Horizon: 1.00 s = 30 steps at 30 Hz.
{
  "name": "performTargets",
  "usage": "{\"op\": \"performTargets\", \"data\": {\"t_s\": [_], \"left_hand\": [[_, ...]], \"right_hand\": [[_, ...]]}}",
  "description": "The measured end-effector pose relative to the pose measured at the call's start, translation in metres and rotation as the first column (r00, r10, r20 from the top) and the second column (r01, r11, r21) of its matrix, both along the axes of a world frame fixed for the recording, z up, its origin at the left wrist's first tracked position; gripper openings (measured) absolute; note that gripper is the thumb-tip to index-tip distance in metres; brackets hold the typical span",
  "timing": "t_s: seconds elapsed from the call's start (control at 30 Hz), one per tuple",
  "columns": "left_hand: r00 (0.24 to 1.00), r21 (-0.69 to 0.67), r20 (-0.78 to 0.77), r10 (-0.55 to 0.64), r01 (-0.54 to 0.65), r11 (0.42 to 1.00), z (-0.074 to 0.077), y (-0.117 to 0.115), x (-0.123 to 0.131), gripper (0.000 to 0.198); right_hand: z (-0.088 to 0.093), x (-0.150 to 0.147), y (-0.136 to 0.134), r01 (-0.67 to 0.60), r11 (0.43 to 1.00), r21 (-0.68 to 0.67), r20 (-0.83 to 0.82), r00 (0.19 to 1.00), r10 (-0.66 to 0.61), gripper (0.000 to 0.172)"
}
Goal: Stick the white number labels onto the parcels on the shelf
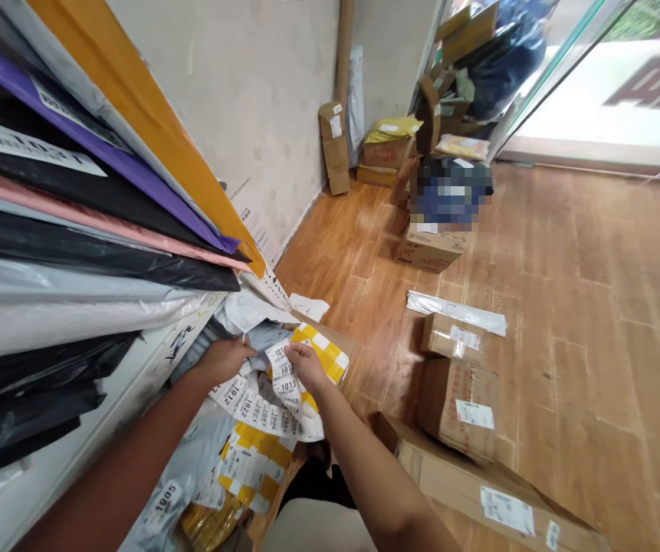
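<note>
Left hand (227, 359) and right hand (305, 366) grasp label strip (261, 415); grey bag (183, 468) numbered 1005; floor boxes (457, 406) apparently unnumbered.

Head-worn view, forward and down, close above the right hand (307, 366)

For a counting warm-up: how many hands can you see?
2: left hand by the left end of the label strip, right hand pinching its top. Others may be hidden.

Arms are stretched in from below; left hand (224, 359) and right hand (305, 365) are curled shut at lower centre.
</note>
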<state>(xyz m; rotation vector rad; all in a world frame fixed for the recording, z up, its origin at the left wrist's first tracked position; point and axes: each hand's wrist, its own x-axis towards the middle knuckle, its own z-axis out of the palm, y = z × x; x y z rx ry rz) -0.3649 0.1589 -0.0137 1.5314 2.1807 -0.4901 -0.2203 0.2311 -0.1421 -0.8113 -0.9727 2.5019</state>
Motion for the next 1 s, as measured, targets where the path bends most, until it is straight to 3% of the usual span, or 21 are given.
{"op": "performTargets", "data": {"t_s": [0.2, 0.4, 0.57, 0.73, 0.9, 1.0], "left_hand": [[0.981, -0.051, -0.005, 0.194, -0.194, 0.980, -0.008, 0.008, -0.004, 0.031], [0.959, 0.037, -0.010, 0.284, -0.283, 0.958, -0.020, 0.005, -0.005, 0.035], [0.941, 0.082, -0.057, 0.335, -0.330, 0.941, -0.022, 0.001, 0.003, 0.028], [0.925, 0.129, -0.234, 0.300, -0.276, 0.952, -0.019, 0.003, 0.016, 0.026], [0.921, 0.170, -0.335, 0.198, -0.147, 0.974, -0.025, 0.004, 0.018, 0.021], [0.910, 0.198, -0.363, 0.201, -0.135, 0.971, -0.030, 0.002, 0.015, 0.020]], "right_hand": [[-0.012, -0.045, -0.014, -0.059, 0.998, 0.029, 0.073, 0.996, 0.057, 0.030], [-0.019, -0.058, -0.017, -0.085, 0.993, 0.083, 0.145, 0.987, 0.072, 0.026], [-0.024, -0.062, -0.027, -0.041, 0.993, 0.113, 0.237, 0.971, 0.013, 0.032], [-0.024, -0.056, -0.032, -0.064, 0.996, 0.069, 0.259, 0.965, 0.044, 0.028], [-0.019, -0.054, -0.029, 0.018, 0.997, 0.080, 0.368, 0.929, -0.046, 0.043], [-0.013, -0.047, -0.029, -0.009, 1.000, 0.001, 0.352, 0.936, 0.008, 0.036]]}}
